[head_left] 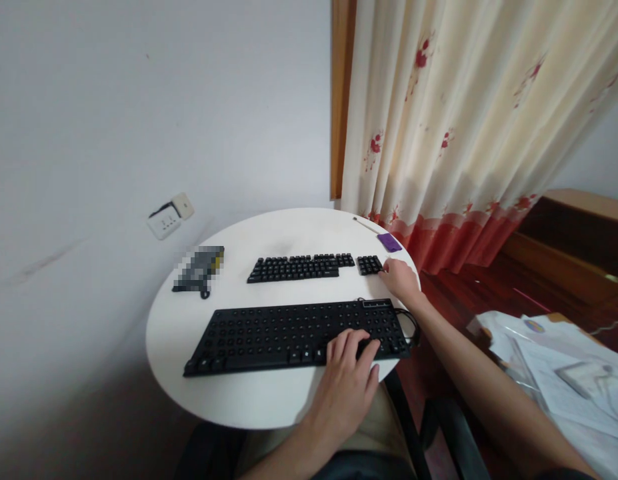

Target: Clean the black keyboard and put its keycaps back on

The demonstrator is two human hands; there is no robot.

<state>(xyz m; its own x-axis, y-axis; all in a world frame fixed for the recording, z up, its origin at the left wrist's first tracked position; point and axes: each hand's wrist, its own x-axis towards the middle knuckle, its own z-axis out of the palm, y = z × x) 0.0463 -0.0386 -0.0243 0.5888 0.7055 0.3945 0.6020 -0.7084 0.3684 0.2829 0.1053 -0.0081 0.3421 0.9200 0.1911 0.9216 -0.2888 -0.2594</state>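
Note:
A black keyboard (279, 337), with most keycaps off and small switch stems showing, lies along the front of the round white table (249, 407). My left hand (343, 380) rests on its lower right part, fingers apart, fingertips touching the board near a few keys at the right end. Behind the keyboard, loose black keycaps (293, 268) are laid out in rows. A smaller block of number-pad keycaps (369, 265) sits to their right. At that block's right edge my right hand (401, 279) has its fingers pinched on a keycap, which they mostly hide.
A purple cloth (389, 243) and a thin brush (366, 225) lie at the back right. A dark pixelated packet (199, 268) is at the left. The keyboard cable (411, 323) coils at the right edge. White wall left, curtain (439, 133) behind, papers (563, 380) at right.

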